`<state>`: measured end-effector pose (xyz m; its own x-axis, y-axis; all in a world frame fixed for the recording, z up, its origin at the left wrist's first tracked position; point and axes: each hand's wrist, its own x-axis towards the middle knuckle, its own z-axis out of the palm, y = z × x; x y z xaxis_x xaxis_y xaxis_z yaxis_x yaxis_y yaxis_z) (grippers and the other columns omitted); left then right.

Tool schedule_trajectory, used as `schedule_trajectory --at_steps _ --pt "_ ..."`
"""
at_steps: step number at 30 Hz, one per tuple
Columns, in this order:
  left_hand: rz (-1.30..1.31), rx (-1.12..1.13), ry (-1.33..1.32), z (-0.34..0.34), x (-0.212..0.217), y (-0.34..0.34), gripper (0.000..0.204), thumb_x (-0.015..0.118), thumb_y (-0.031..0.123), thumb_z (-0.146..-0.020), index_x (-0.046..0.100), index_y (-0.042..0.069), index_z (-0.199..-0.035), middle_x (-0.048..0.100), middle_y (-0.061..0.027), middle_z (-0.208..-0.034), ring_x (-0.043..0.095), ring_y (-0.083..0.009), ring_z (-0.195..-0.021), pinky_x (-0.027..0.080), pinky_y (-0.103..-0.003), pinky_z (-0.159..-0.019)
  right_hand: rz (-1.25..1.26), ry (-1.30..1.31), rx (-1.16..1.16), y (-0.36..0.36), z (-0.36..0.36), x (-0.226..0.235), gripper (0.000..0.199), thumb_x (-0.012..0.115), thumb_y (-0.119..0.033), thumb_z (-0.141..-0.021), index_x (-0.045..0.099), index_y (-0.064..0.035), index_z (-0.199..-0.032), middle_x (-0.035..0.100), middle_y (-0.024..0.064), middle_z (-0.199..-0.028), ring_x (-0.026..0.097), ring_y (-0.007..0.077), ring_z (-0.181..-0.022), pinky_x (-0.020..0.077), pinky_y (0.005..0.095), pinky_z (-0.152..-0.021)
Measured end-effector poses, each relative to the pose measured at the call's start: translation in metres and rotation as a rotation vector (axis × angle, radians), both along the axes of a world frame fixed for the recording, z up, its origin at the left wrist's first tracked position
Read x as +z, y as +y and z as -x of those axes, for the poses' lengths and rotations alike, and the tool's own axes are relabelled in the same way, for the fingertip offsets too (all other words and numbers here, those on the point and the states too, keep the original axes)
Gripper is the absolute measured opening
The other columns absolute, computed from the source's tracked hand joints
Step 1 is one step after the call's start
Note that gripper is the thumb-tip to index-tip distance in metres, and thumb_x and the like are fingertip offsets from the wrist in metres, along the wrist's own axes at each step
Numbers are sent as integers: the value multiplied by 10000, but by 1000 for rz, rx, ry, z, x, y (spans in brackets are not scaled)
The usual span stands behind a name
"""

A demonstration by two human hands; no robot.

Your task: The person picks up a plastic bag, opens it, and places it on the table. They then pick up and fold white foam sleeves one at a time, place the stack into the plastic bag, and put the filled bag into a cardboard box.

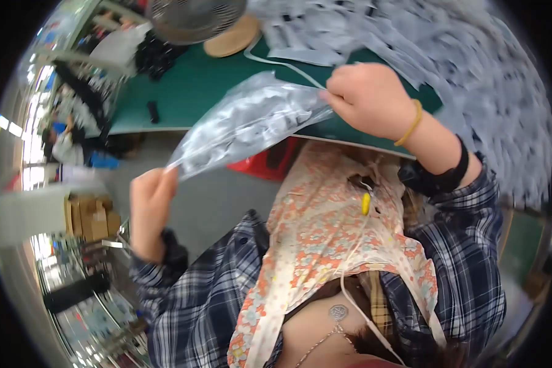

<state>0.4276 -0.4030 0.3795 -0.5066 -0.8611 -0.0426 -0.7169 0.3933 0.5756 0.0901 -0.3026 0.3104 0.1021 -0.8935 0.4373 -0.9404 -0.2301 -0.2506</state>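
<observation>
A clear plastic bag [245, 126] is stretched at a slant between my two hands, above the front edge of the green table. My left hand [150, 205] pinches its lower left end, out past the table edge. My right hand [369, 98] is closed on the other end, higher up and over the tabletop. The bag looks shiny and wrinkled; whether anything lies inside it I cannot tell.
A large heap of clear plastic bags [472, 80] covers the table's right and far side. A fan [196, 18], a round tan disc [232, 37] and a small black object [153, 111] are on the green table [184, 92]. Below are a red container [264, 164] and a cardboard box [89, 216].
</observation>
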Motion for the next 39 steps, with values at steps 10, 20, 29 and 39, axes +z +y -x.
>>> schedule_trajectory --at_steps 10,20,29,39 --pt "96 -676 83 148 56 104 285 516 66 -796 420 27 -531 362 -40 -517 355 -147 -464 235 -285 -460 115 29 -346 272 56 68 145 565 -60 -745 535 -12 -612 486 79 -581 505 217 -519 402 331 -481" --pt "88 -1549 -187 371 10 266 291 516 133 -853 475 -58 -638 433 -169 -548 419 -292 -481 312 -365 -478 71 -655 -1235 519 -5 15 221 573 -73 -815 461 19 -647 375 4 -620 354 94 -583 276 255 -526" --pt "325 -1756 -307 476 -173 377 329 492 294 -850 624 -1 -789 606 -210 -777 583 -383 -773 467 -440 -706 97 -1160 -1702 582 -9 -145 262 610 -154 -803 512 -7 -610 455 -5 -573 417 81 -575 332 238 -527" --pt "385 -1639 -594 485 -297 384 312 484 327 -860 660 71 -892 650 -125 -923 615 -339 -872 467 -482 -754 -323 -944 -1855 521 -52 -244 242 533 -267 -781 638 -60 -712 623 139 -805 589 335 -775 482 432 -678"
